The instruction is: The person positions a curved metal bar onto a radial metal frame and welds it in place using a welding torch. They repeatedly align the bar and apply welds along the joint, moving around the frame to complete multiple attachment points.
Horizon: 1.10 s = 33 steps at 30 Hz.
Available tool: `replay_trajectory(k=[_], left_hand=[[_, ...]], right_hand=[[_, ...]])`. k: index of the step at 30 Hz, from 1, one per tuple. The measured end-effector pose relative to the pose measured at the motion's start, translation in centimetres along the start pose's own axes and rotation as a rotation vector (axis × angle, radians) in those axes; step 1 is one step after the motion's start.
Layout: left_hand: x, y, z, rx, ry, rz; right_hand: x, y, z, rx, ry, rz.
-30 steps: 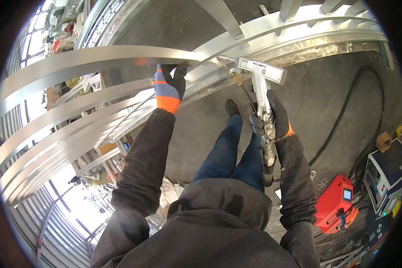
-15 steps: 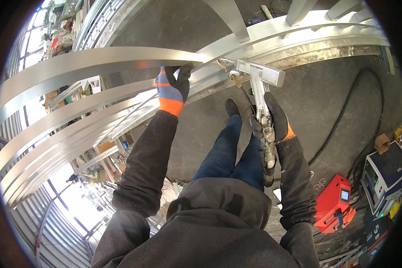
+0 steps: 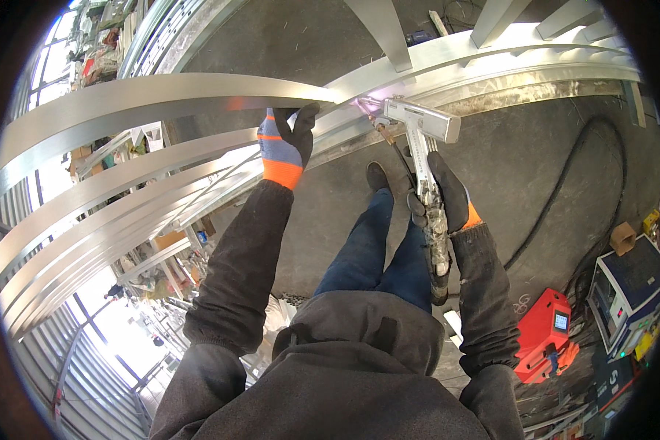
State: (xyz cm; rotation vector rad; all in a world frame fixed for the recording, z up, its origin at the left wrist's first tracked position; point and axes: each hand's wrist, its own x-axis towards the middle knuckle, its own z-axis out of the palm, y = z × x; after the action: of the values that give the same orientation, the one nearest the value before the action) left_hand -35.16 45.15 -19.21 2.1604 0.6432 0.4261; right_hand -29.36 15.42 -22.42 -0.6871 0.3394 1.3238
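"Dark grey floor [image 3: 506, 176] is seen below, and clutter is piled at the far left. What is held above the floor?"

"A pale welding gun [image 3: 419, 150] is held by the gloved right hand [image 3: 449, 193]; its grip is closed round the handle, the lower part of which is roughly wrapped."

"Where is the gun pointed?"

"Its tip is set close to a long metal rail [image 3: 447, 54], near the end of the nearest flat bar [image 3: 161, 86]. A violet glow [image 3: 367, 105] is given off there, and a slim tube with a brass-coloured fitting [image 3: 383, 129] is seen beside the tip."

"And the left hand [image 3: 284, 150]?"

"It is raised to the underside of that bar, with the thumb parted from the fingers. Whether the bar is clasped by that grip cannot be told, as the fingertips are partly hidden."

"What is placed off to the right?"

"A red machine [image 3: 541, 339] with a small lit screen is stood on the floor, and beyond it a cardboard box [image 3: 622, 238] is rested on a blue-and-white unit [image 3: 631, 275]."
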Motion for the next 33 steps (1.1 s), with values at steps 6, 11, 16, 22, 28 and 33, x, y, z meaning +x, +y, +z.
replay_trajectory(k=[6, 11, 16, 22, 28, 33], left_hand=[[0.0, 0.4, -0.1, 0.025, -0.007, -0.019], [0.1, 0.8, -0.1, 0.037, 0.004, -0.034], [0.1, 1.1, -0.1, 0.079, 0.003, -0.036], [0.2, 1.3, -0.2, 0.067, -0.024, -0.071], [-2.8, 4.0, -0.9, 0.065, 0.154, 0.054], [-8.8, 11.0, 1.1, -0.754, -0.294, -0.392]], right_hand=[[0.0, 0.0, 0.2, -0.032, 0.023, -0.042], [-0.6, -0.3, 0.3, -0.074, 0.015, -0.036], [-0.9, -0.5, 0.7, -0.05, 0.057, 0.011], [-2.3, 0.2, -1.1, -0.051, -0.031, -0.02], [-10.9, 0.6, -4.8, 0.275, -0.025, -0.001], [-19.9, 2.5, -5.7, 0.236, 0.109, -0.221]])
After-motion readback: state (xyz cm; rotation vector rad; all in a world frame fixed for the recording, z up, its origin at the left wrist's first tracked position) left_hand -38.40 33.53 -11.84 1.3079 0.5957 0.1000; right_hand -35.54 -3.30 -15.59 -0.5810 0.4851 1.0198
